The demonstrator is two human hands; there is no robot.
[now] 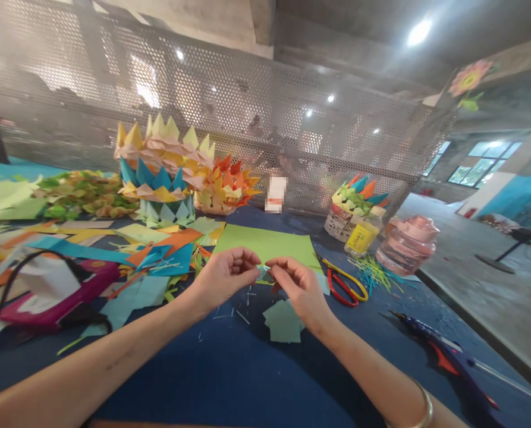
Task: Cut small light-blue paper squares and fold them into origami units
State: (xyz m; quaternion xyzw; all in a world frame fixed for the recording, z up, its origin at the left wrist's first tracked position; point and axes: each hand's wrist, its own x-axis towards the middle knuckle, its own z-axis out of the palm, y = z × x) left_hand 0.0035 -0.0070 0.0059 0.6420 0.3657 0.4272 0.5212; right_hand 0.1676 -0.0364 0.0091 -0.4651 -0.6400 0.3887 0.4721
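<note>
My left hand point(229, 274) and my right hand point(297, 286) meet over the near edge of a green sheet point(269, 241). Both pinch a small light blue-green piece of paper point(263, 272) between their fingertips; its shape is mostly hidden by the fingers. Beneath my right hand lies a small pile of pale green paper pieces point(283, 324) on the dark blue table point(194, 386). Scissors with red and yellow handles point(346, 285) rest to the right of that hand.
A glue gun point(448, 351), pink bottle point(407, 244) and yellow-labelled bottle point(364, 235) are on the right. Folded-paper crowns point(167, 148) stand behind. Paper strips point(158, 249) and a magenta tissue holder point(64, 297) cover the left. Behind rises a perforated metal screen point(336, 137).
</note>
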